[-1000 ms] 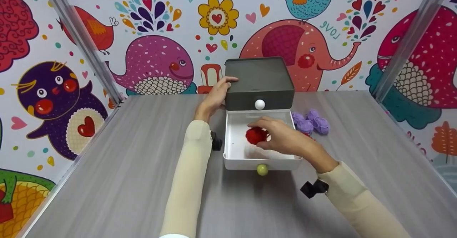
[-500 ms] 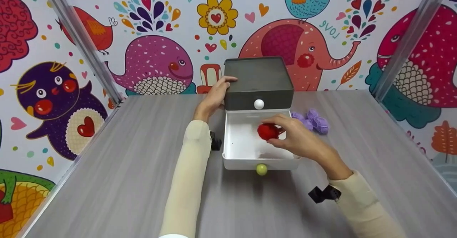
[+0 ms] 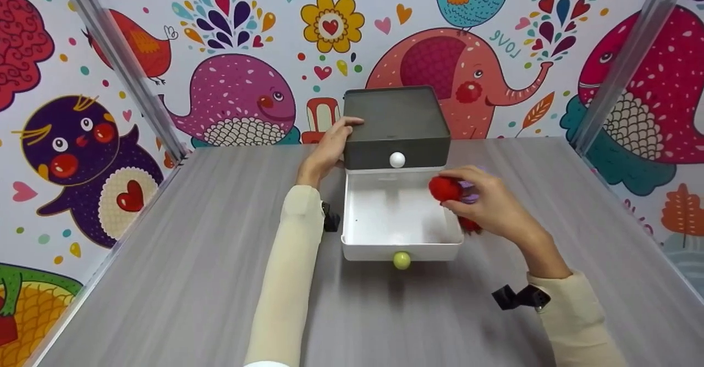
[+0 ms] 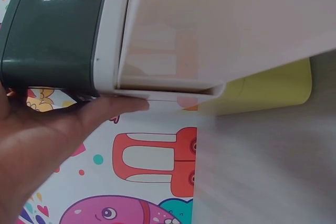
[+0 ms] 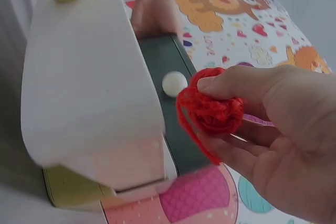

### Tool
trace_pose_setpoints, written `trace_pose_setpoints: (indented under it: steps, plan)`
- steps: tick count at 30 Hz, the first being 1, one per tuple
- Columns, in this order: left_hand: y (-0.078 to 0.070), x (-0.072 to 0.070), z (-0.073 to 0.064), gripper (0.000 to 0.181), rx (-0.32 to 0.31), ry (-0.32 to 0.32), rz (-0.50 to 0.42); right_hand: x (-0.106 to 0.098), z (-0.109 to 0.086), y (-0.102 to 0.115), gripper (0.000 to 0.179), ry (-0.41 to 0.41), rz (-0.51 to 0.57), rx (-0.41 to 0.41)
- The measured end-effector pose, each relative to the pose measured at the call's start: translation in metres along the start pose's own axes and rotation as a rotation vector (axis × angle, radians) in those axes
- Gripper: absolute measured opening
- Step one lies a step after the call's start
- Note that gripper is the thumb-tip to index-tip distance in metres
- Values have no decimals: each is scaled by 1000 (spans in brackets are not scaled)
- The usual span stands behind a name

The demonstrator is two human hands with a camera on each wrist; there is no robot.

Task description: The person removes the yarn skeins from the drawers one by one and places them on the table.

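Observation:
My right hand point(image 3: 489, 202) pinches a small red ball of yarn point(image 3: 444, 189) between thumb and fingers, over the right rim of the pulled-out white drawer point(image 3: 385, 251). In the right wrist view a loose strand hangs from the yarn point(image 5: 210, 108). My left hand point(image 3: 330, 147) rests against the left side of the dark-topped drawer box point(image 3: 396, 114), fingertips over its top edge. The left wrist view shows that thumb point(image 4: 118, 107) lying straight along the white side. Purple yarn balls point(image 3: 470, 193) are mostly hidden behind my right hand.
More red yarn point(image 3: 470, 225) lies right of the drawer on the grey wooden table point(image 3: 220, 246). The upper drawer has a white knob point(image 3: 397, 160); the pulled-out one has a yellow-green knob point(image 3: 402, 261). A cartoon-printed wall point(image 3: 242, 92) stands close behind the box.
My right hand has carried the red yarn ball from over the drawer's middle to its right rim, now covering the purple yarn. The left hand stays on the box.

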State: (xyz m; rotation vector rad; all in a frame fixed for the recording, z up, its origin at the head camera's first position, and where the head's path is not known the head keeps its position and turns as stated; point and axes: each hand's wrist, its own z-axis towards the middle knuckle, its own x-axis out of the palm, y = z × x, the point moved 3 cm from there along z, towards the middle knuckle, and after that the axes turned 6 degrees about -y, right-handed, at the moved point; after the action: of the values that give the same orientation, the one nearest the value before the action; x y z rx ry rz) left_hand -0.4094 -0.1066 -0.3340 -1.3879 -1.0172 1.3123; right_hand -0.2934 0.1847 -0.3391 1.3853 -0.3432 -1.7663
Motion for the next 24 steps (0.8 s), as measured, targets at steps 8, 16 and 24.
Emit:
trace_pose_setpoints:
  steps: [8, 16, 24]
  plan:
    - [1, 0, 0, 38, -6, 1, 1, -14, -3, -23, 57, -22, -14, 118]
    - [1, -1, -1, 39, -8, 6, -12, -27, -3, -44, 59, -79, -25, 184]
    - [-1, 0, 0, 39, -13, 3, -14, -34, 1, -68, 60, -88, -53, 247]
